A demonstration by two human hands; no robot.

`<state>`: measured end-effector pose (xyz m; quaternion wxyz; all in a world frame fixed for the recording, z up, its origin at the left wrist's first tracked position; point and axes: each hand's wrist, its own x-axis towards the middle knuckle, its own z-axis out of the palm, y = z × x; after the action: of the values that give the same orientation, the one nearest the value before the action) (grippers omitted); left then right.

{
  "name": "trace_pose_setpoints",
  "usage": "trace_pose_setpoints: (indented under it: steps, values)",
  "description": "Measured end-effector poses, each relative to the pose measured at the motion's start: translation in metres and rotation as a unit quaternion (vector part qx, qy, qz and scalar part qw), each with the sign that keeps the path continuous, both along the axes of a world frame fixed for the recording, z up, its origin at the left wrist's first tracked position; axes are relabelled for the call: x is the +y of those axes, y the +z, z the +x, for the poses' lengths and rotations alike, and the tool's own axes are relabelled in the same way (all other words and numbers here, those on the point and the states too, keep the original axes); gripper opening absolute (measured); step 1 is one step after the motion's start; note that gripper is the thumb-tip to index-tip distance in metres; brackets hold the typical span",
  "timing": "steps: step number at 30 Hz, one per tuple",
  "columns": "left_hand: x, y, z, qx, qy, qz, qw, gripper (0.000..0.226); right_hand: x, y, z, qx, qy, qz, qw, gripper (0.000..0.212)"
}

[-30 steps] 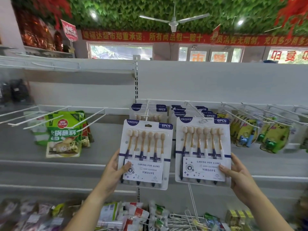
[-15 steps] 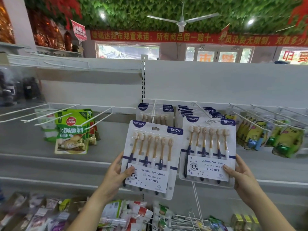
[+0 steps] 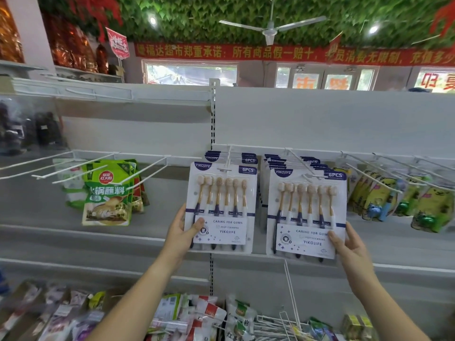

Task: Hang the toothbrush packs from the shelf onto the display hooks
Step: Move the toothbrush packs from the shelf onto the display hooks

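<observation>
I hold two white six-piece toothbrush packs up at the hook rail. My left hand (image 3: pixel 181 233) grips the lower left edge of the left pack (image 3: pixel 221 205), thumb on its front; its hang slot sits at the tip of a white hook (image 3: pixel 227 159). My right hand (image 3: pixel 349 244) grips the lower right corner of the right pack (image 3: pixel 307 212), whose top meets another hook (image 3: pixel 299 163). Behind each held pack hang more of the same packs (image 3: pixel 270 159) on those hooks.
Bare white hooks (image 3: pixel 73 168) jut out at the left beside green sauce pouches (image 3: pixel 107 193). Yellow children's toothbrush packs (image 3: pixel 384 195) hang at the right. Loose snack bags (image 3: pixel 197 316) and spare wire hooks (image 3: pixel 290 303) lie on the shelf below.
Both packs have risen and straightened. The left pack moved up to the left hook's tip, and the right pack has stayed level with its hook.
</observation>
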<state>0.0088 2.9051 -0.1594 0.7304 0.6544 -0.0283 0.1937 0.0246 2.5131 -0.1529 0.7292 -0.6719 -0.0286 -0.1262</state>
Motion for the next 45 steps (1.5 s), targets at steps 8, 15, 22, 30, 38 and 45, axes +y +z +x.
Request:
trace_pose_setpoints:
  steps: [8,15,22,30,38,45]
  values:
    - [-0.009,0.001,0.068,0.007,0.051,0.077,0.996,0.042,0.013,-0.004,0.041,0.007,-0.057,-0.055,0.997,0.052]
    - [-0.004,-0.014,0.107,0.033,0.074,0.121,0.989,0.042,0.016,-0.017,0.067,0.068,-0.103,-0.115,0.986,0.070]
    - [0.008,-0.021,0.124,0.098,0.087,0.163,0.978,0.039,0.014,-0.018,0.069,0.105,-0.078,-0.165,0.978,0.070]
    - [-0.018,0.014,0.084,0.016,0.129,0.339,0.932,0.012,-0.018,-0.009,0.043,0.171,-0.063,-0.547,0.817,0.090]
    - [-0.083,-0.002,0.084,0.069,-0.101,0.687,0.716,0.059,-0.079,0.021,-0.025,0.226,-0.056,-0.654,0.720,0.106]
    - [-0.163,0.030,0.057,0.091,-0.067,0.792,0.600,0.048,-0.175,0.032,-0.096,0.284,-0.097,-0.646,0.702,0.096]
